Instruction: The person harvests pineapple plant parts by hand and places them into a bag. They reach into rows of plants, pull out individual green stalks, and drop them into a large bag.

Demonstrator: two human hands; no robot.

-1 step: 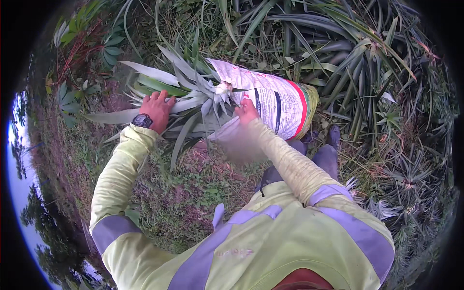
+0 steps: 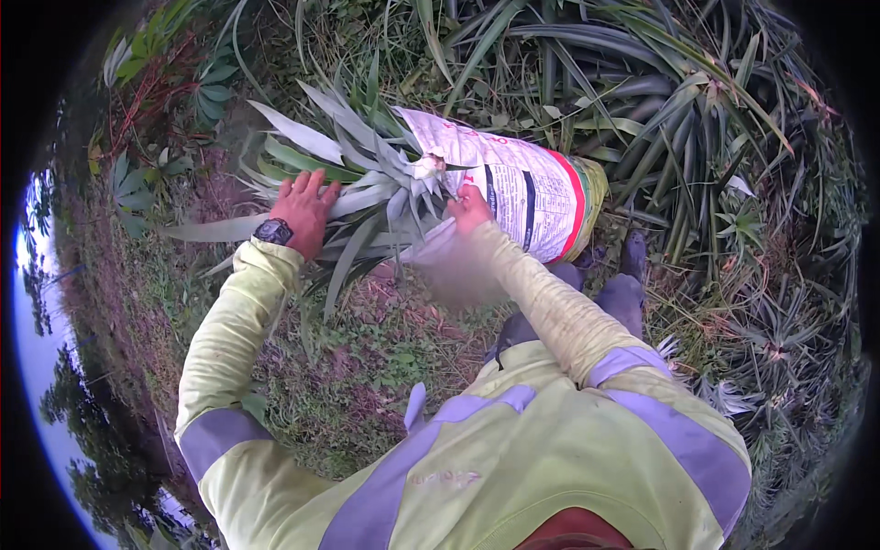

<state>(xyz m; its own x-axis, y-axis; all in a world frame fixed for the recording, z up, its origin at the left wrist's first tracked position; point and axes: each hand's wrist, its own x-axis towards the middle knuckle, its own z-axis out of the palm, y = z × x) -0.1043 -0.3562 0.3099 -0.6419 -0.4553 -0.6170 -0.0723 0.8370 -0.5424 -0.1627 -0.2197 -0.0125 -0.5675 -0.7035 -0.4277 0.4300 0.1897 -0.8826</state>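
Note:
A large woven sack [image 2: 518, 188], white with a red band and a yellow-green bottom end, lies on its side in front of me. Pineapple plants with long grey-green leaves [image 2: 367, 192] stick out of its mouth toward the left. One pale cut stem base [image 2: 427, 167] shows at the sack's mouth. My left hand [image 2: 305, 211], with a dark watch at the wrist, rests on the leaves with its fingers apart. At the sack's near rim, my right hand [image 2: 471, 211] is closed on the sack's edge. A blurred patch hides what lies just below that hand.
Big pineapple plants [image 2: 683, 119] with long stiff leaves grow beyond the sack and to the right. Broad-leaved plants [image 2: 133, 192] stand at the far left. My dark boots [image 2: 631, 270] are beside the sack's bottom end. Low weeds [image 2: 367, 367] cover the ground on the near side.
My left hand has shifted slightly to the right, and the leaves under it have moved a little with it. The right hand keeps its hold on the sack.

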